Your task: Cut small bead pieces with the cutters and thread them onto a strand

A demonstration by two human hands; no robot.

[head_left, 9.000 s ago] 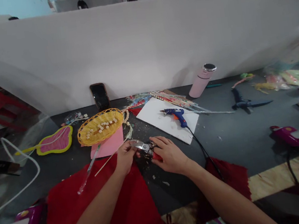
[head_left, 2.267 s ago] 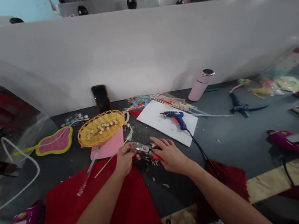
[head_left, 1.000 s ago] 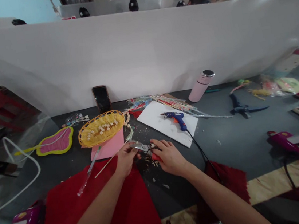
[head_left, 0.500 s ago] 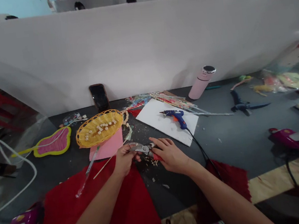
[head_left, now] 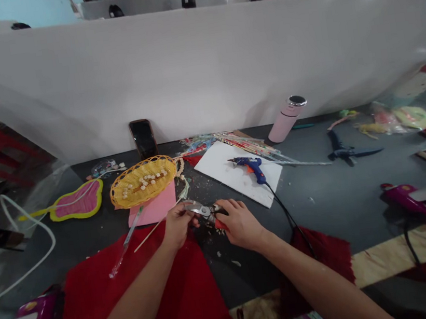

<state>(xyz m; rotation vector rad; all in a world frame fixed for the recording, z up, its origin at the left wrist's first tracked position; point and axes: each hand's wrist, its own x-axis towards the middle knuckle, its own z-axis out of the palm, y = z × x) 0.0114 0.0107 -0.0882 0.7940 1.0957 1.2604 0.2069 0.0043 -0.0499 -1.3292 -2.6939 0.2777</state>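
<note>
My right hand (head_left: 241, 224) is wrapped round the red handles of a pair of pruning shears (head_left: 203, 210), whose metal blades point left. At the blades is my left hand (head_left: 177, 228), its fingers pinched together. A thin wooden stick (head_left: 150, 237) runs up to the left hand and appears gripped there; the fingers hide where it meets the blades. Small pale cut bits (head_left: 219, 232) lie on the dark table just below the shears. Close behind the left hand stands a yellow woven basket (head_left: 117, 193) with several pale small pieces (head_left: 149, 180) in it.
A blue glue gun (head_left: 251, 166) rests on a white board (head_left: 217, 161), its cord trailing toward me. Red cloth (head_left: 136, 295) covers the front left. Behind are a phone (head_left: 143, 138) and a pink bottle (head_left: 286, 121). Dark blue pliers-like tool (head_left: 343, 151) lies right.
My right hand's fingers have closed further round the shears' handles. My left hand stays nearly in place beside the blades. The whole view has shifted slightly.
</note>
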